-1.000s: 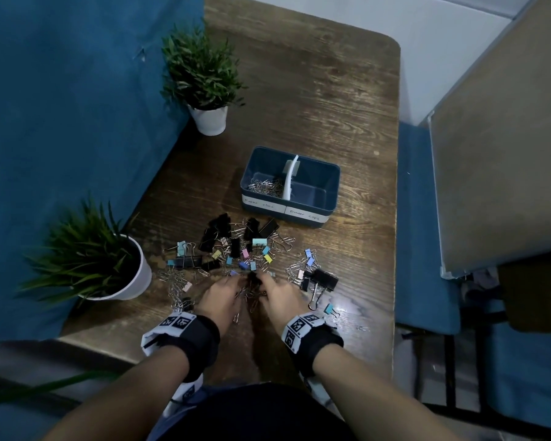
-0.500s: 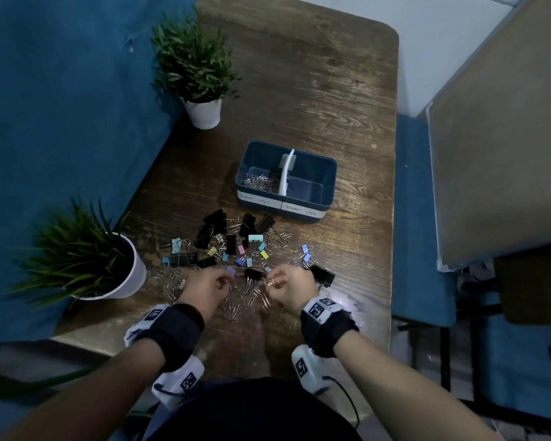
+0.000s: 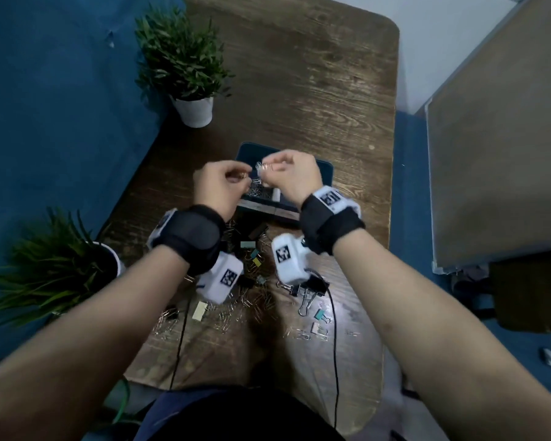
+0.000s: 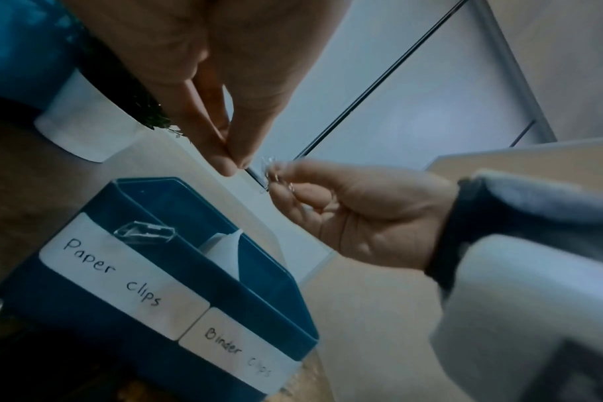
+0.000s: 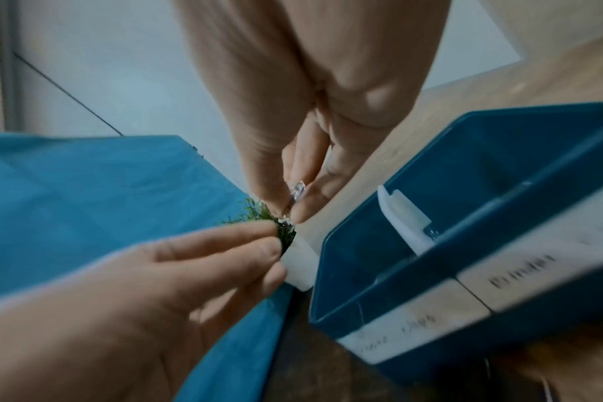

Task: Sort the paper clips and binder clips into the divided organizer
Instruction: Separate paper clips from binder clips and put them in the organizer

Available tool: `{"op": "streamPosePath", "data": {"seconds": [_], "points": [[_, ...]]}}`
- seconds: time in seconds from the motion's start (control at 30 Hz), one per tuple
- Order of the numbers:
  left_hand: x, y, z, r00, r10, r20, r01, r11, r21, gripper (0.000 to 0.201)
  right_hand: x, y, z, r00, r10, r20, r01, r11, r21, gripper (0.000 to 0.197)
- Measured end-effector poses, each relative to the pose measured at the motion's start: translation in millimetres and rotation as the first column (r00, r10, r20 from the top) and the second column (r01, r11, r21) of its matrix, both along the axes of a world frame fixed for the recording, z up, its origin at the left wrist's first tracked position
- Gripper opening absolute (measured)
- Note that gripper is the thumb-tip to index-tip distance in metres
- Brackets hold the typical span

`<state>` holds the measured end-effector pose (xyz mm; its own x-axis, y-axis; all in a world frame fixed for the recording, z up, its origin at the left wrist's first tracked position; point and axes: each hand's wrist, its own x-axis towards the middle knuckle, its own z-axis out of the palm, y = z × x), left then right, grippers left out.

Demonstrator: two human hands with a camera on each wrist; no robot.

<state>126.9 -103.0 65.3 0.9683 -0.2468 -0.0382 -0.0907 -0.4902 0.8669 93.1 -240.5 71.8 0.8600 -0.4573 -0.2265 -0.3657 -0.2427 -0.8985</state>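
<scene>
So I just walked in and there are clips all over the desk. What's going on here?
A person is sorting clips into a blue organizer with labelled halves. Both hands are raised over it: the right hand pinches a few silver paper clips, and the left hand has its fingers pinched together right beside them. Some paper clips already lie in the paper clip half. Binder clips and loose paper clips lie on the wooden desk nearer the person.

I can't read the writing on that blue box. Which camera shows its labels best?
The left wrist view: the labels on the box read "Paper clips" and "Binder clips". The right wrist view blurs them; in the head view the hands mostly hide them.
</scene>
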Motion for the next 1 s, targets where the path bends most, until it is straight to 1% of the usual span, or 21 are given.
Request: {"op": "streamPosePath", "data": {"seconds": [0.07,0.13,0.2,0.23,0.3,0.37,0.4,0.43,0.47,0.53,0.6,0.63,0.7,0.77,0.83,0.9,0.97,1.0], "points": [[12.9,-11.0,-8.0,1.0,-0.013,0.018,0.012,0.998,0.062,0.021,18.3,-0.1,-4.3,1.0,-0.031,-0.005,0.031,0.996,-0.084,0.014],[17.2,-14.4,-18.2,0.997,-0.071,-0.001,0.07,0.985,0.155,0.031,21.0,2.2,-10.1,0.998,-0.002,-0.063,-0.01,0.982,-0.19,0.01],[17.9,-11.6,-28.9,0.989,-0.138,-0.042,0.144,0.974,0.177,0.043,13.4,5.0,-17.2,0.992,0.063,-0.109,-0.088,0.967,-0.238,0.024],[17.7,-8.0,-31.9,0.985,-0.166,-0.05,0.172,0.968,0.183,0.044,6.5,7.0,-20.0,0.989,0.096,-0.11,-0.122,0.958,-0.26,0.029],[15.1,1.1,-34.0,0.977,-0.21,-0.034,0.213,0.957,0.195,0.036,-13.6,11.4,-22.0,0.989,0.132,-0.068,-0.146,0.941,-0.306,0.029],[9.1,12.3,-33.4,0.97,-0.241,0.019,0.235,0.958,0.166,0.025,-42.9,17.0,-24.3,0.988,0.152,-0.012,-0.149,0.945,-0.29,0.027],[4.9,19.8,-33.5,0.966,-0.253,0.05,0.243,0.958,0.15,0.023,-59.5,20.4,-26.1,0.985,0.174,-0.015,-0.172,0.948,-0.269,0.027],[0.1,28.2,-32.7,0.961,-0.266,0.073,0.254,0.956,0.148,0.023,-76.0,23.3,-29.7,0.976,0.21,-0.051,-0.216,0.943,-0.255,0.027],[-5.4,38.3,-33.4,0.957,-0.28,0.075,0.265,0.95,0.166,0.024,-90.9,25.6,-36.7,0.96,0.254,-0.12,-0.277,0.93,-0.243,0.027],[-17.4,60.9,-36.9,0.953,-0.3,0.041,0.284,0.931,0.228,0.026,-115.8,30.3,-54.9,0.902,0.342,-0.263,-0.398,0.895,-0.202,0.027],[-31.0,84.5,-44.0,0.949,-0.315,0.004,0.301,0.909,0.289,0.025,-134.6,37.1,-74.7,0.849,0.42,-0.322,-0.486,0.859,-0.163,0.025],[-38.0,96.1,-48.3,0.948,-0.318,-0.021,0.308,0.895,0.323,0.025,-142.7,41.1,-82.5,0.826,0.448,-0.342,-0.524,0.834,-0.173,0.026],[-50.9,116.9,-56.4,0.951,-0.302,-0.063,0.3,0.863,0.405,0.025,-157.3,50.3,-92.8,0.78,0.482,-0.398,-0.598,0.762,-0.248,0.036],[-65.4,136.6,-64.8,0.954,-0.269,-0.133,0.3,0.836,0.46,0.028,-170.4,58.3,-100.3,0.739,0.495,-0.457,-0.653,0.695,-0.301,0.058],[-81.1,155.0,-72.5,0.942,-0.255,-0.216,0.332,0.793,0.511,0.032,-178.5,66.8,-105.2,0.721,0.474,-0.506,-0.665,0.679,-0.312,0.074],[-95.0,169.8,-82.0,0.933,-0.255,-0.254,0.356,0.762,0.542,0.043,-181.8,76.8,-112.6,0.731,0.463,-0.501,-0.661,0.664,-0.351,0.076],[-105.9,180.2,-89.9,0.927,-0.25,-0.279,0.369,0.737,0.567,0.068,-181.4,87.4,-119.7,0.744,0.45,-0.494,-0.655,0.633,-0.412,0.069],[-109.7,183.3,-93.9,0.923,-0.25,-0.293,0.38,0.715,0.587,0.079,-180.1,92.0,-121.7,0.756,0.436,-0.487,-0.643,0.631,-0.433,0.065]]}}
